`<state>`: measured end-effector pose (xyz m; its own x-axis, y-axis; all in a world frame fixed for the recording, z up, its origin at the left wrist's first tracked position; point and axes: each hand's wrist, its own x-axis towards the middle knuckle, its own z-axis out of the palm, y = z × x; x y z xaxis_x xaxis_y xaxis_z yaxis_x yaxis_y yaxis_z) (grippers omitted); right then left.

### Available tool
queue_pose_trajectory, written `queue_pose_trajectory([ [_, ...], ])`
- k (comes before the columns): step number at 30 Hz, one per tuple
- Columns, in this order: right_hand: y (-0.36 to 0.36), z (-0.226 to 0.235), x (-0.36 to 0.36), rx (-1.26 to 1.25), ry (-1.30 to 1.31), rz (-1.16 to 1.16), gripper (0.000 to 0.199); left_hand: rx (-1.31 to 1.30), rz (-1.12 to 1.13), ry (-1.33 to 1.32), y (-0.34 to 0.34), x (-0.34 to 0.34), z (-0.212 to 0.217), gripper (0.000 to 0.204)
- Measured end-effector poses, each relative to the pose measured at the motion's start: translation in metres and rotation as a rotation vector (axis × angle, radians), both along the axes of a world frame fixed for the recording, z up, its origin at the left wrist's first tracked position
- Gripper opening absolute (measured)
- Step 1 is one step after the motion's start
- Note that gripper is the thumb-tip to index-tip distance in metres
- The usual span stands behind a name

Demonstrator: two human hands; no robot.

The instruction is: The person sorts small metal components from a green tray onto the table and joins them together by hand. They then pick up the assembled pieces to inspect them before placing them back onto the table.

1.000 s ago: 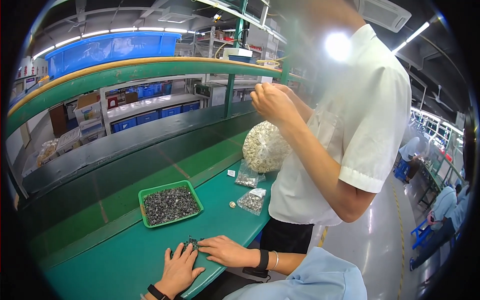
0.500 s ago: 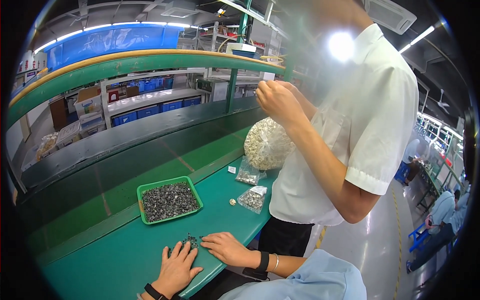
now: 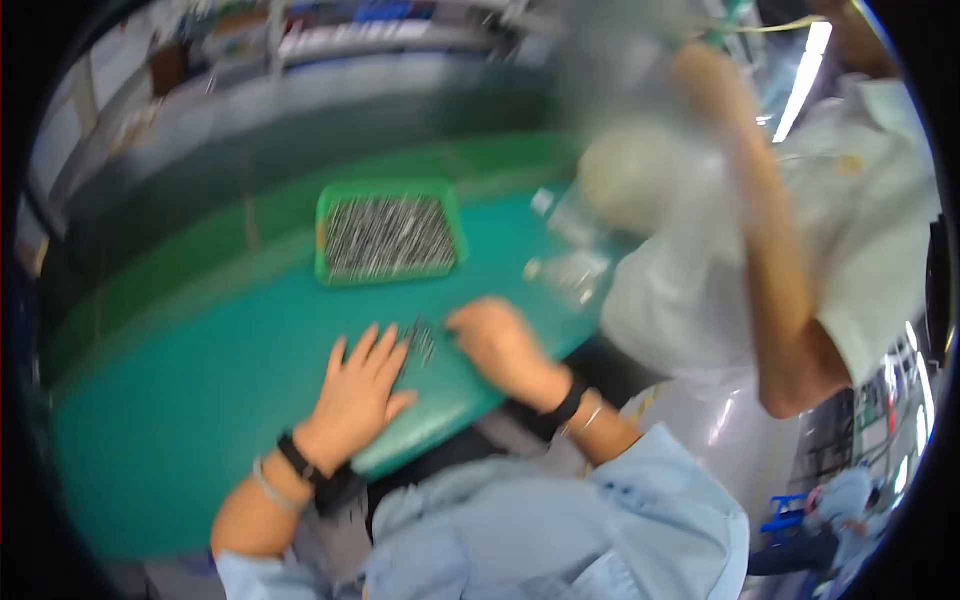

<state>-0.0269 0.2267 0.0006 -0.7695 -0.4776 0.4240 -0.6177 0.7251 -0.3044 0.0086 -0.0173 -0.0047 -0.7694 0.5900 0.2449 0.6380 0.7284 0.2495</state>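
Observation:
My left hand lies flat on the green tabletop, fingers spread and nothing in it. Beside its fingertips is a small loose pile of tiny dark parts, too blurred to tell their kind. On the pile's other side, my right hand is bent inward with its fingertips close to the parts; motion smears its fingers, so whether it holds anything is unclear. Beyond both hands stands a green plastic tray, filled with many similar dark and grey parts.
A person in a white shirt stands at the table's right, one forearm raised. Near them lie clear plastic bags of small parts and a large bag of pale pieces, all blurred. A dark green ledge runs along the back.
The view has tilted down and swung, blurring the scene. My right hand has drawn its fingers in and lifted slightly off to the right of the pile; my left hand stays flat.

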Motion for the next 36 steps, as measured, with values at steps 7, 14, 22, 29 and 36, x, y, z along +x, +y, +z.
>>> queue_pose_trajectory([
  [7,0.009,-0.009,-0.009,-0.150,-0.071,0.009,0.016,-0.054,0.011,-0.034,-0.005,-0.007,0.002,0.058],
  [14,-0.005,-0.004,-0.020,-0.098,-0.180,0.041,0.015,-0.006,0.015,-0.050,0.001,-0.004,0.008,0.058],
  [22,-0.011,-0.002,-0.026,-0.123,-0.220,0.085,0.016,0.125,0.004,-0.028,0.004,-0.003,0.027,0.046],
  [29,-0.017,0.021,-0.008,-0.528,-0.345,0.200,0.031,0.741,0.154,-0.536,0.009,0.017,0.040,0.028],
  [36,-0.029,0.051,0.005,-0.194,-0.065,0.339,0.061,1.111,0.278,-0.953,0.021,0.026,0.048,0.021],
])
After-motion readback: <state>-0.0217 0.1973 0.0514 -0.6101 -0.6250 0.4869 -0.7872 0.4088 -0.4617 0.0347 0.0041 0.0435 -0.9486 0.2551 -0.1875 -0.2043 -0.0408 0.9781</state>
